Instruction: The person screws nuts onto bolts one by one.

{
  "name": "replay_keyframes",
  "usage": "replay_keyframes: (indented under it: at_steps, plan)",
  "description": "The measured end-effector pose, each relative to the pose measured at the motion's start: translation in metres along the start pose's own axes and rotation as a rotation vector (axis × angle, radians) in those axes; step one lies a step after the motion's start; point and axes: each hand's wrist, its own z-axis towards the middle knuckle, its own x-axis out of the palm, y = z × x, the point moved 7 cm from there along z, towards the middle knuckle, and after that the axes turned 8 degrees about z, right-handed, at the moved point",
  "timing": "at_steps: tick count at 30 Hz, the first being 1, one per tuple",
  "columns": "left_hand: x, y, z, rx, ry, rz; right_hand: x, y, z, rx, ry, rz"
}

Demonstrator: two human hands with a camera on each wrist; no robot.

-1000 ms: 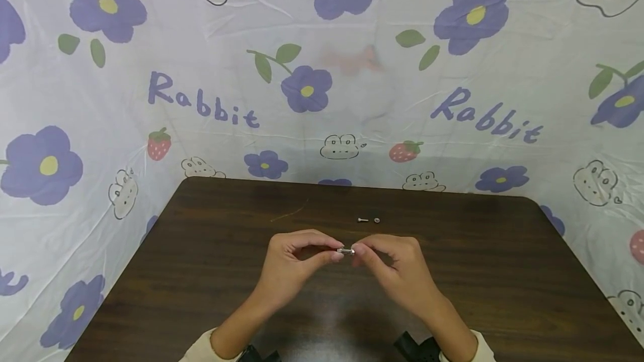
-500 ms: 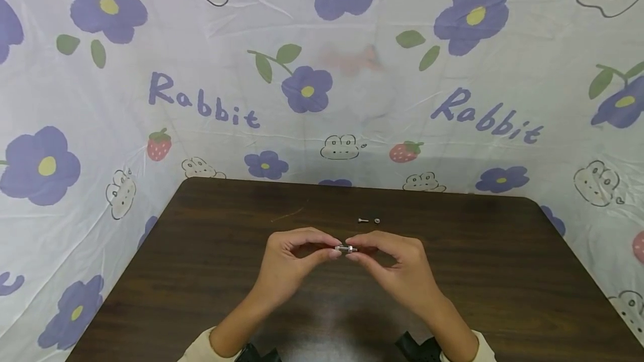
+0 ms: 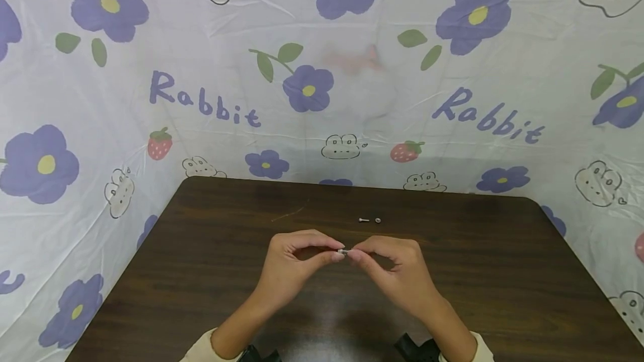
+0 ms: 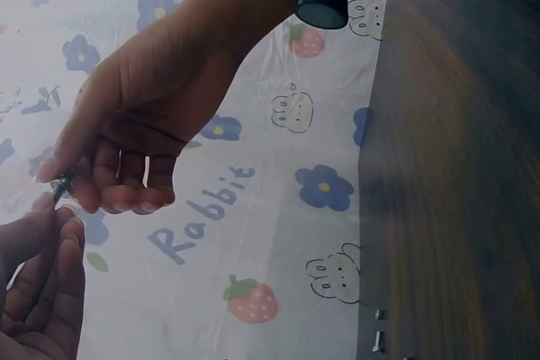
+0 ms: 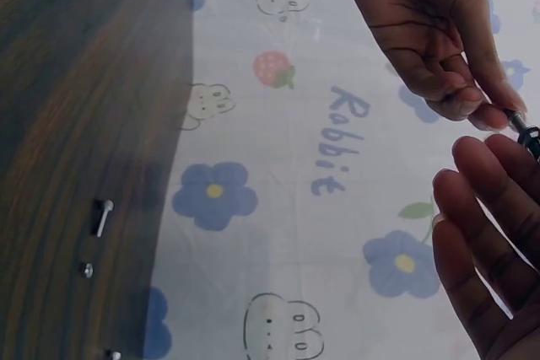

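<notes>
A small silver bolt (image 3: 343, 251) is held level above the table, between the two hands. My left hand (image 3: 289, 261) pinches one end of it between thumb and fingertips. From the other side, my right hand (image 3: 399, 267) pinches at the bolt's free end, thumb against index finger. A dark ring-shaped nut (image 5: 530, 137) shows on the bolt in the right wrist view; in the head view the right fingertips hide it. The dark threaded shank (image 4: 59, 193) runs between both sets of fingertips in the left wrist view.
Beyond the hands, a second bolt (image 3: 363, 220) and a loose nut (image 3: 378, 220) lie on the dark wooden table (image 3: 201, 272). Another small metal piece (image 5: 114, 355) sits at the right wrist view's bottom edge. A patterned cloth (image 3: 377, 99) hangs behind the table.
The right fingers spread apart around the nut half a second ago, showing it on the bolt; now they are pinched together again, slightly lower. My left hand stays nearly still, keeping its pinch.
</notes>
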Motion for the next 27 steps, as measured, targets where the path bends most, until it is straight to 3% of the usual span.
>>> replay_keyframes:
  at_steps: [7, 15, 27]
  plan:
    - [-0.0017, -0.0003, 0.0000, -0.004, -0.015, 0.028, -0.0014, -0.0031, -0.0013, 0.054, -0.010, -0.009]
    - [-0.0048, -0.0020, 0.0003, -0.007, -0.026, 0.050, -0.0029, 0.0051, 0.0011, -0.043, -0.028, -0.002]
    - [-0.0020, -0.0029, 0.0001, -0.007, -0.008, 0.019, -0.0027, 0.0054, 0.0010, -0.034, -0.012, 0.004]
